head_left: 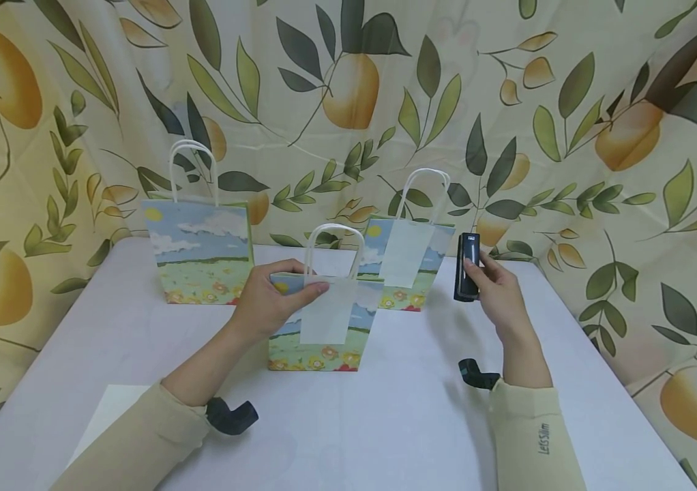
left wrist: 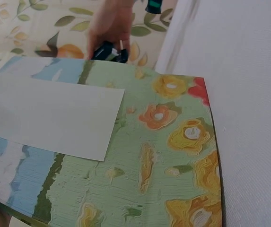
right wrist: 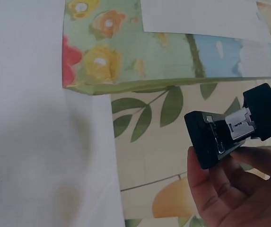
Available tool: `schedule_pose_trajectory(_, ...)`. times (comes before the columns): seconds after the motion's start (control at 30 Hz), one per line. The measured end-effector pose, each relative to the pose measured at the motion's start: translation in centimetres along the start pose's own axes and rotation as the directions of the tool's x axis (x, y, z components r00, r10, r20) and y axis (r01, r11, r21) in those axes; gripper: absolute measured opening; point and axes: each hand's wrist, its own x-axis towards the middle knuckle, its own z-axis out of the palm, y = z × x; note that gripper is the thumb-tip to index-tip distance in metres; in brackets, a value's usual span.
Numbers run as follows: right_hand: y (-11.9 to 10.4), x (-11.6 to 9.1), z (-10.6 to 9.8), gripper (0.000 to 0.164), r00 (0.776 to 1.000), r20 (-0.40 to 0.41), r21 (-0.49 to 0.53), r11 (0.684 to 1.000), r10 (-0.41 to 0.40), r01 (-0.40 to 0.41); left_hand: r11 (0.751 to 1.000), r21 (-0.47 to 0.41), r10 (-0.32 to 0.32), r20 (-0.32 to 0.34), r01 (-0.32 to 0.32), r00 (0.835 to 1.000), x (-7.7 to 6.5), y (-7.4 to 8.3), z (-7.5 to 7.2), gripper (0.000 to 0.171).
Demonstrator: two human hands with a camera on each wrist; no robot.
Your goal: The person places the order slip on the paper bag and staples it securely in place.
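My left hand (head_left: 269,300) pinches the top edge of the front paper gift bag (head_left: 318,358), its thumb pressed on a blank white paper strip (head_left: 326,317). The strip lies upright on the bag's face, below the white handle (head_left: 335,228). The bag is printed with sky, meadow and flowers. To the right of the bag, my right hand (head_left: 498,293) grips a black stapler (head_left: 467,266) above the table. In the right wrist view the mouth of the stapler (right wrist: 220,132) gapes apart, with nothing between its arms.
A second bag (head_left: 410,296) with a white strip (head_left: 406,256) stands behind on the right. At the back left stands another bag (head_left: 201,252), no strip showing on its face. White paper (head_left: 109,409) lies at the table's left front, partly under my sleeve. A patterned cloth (head_left: 348,157) hangs behind.
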Motion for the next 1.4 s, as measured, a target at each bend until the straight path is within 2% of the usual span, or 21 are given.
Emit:
schedule_pose_trajectory(0.13, 0.6, 0.4, 0.1, 0.075, 1.0, 0.026, -0.04, 0.999, 0.016, -0.015, 1.0, 0.0, -0.005, 0.001, 0.005, 1.0, 0.0, 0.1, 0.0, 0.014)
schedule_pose_trajectory(0.57, 2.1, 1.3, 0.7, 0.082, 0.983, 0.107, -0.165, 0.977, 0.153, -0.134, 1.0, -0.017, 0.007, 0.016, -0.006, 1.0, 0.0, 0.0, 0.0, 0.011)
schedule_pose_trajectory(0.93, 3.4, 1.9, 1.2, 0.087, 0.972, 0.142, -0.294, 0.946, 0.185, -0.137, 0.999, -0.036, 0.023, 0.028, -0.022, 0.999, -0.1, 0.1, 0.0, 0.013)
schedule_pose_trajectory(1.2, 3.9, 2.1, 1.5, 0.089, 0.959, 0.166, -0.347, 0.924, 0.228, -0.16, 0.999, -0.027, 0.019, 0.024, -0.018, 1.0, -0.1, 0.0, 0.1, 0.013)
schedule_pose_trajectory(1.4, 4.3, 2.1, 1.8, 0.088, 0.958, 0.167, -0.363, 0.918, 0.234, -0.161, 0.999, -0.03, 0.02, 0.029, -0.019, 0.999, 0.0, -0.1, 0.0, 0.013)
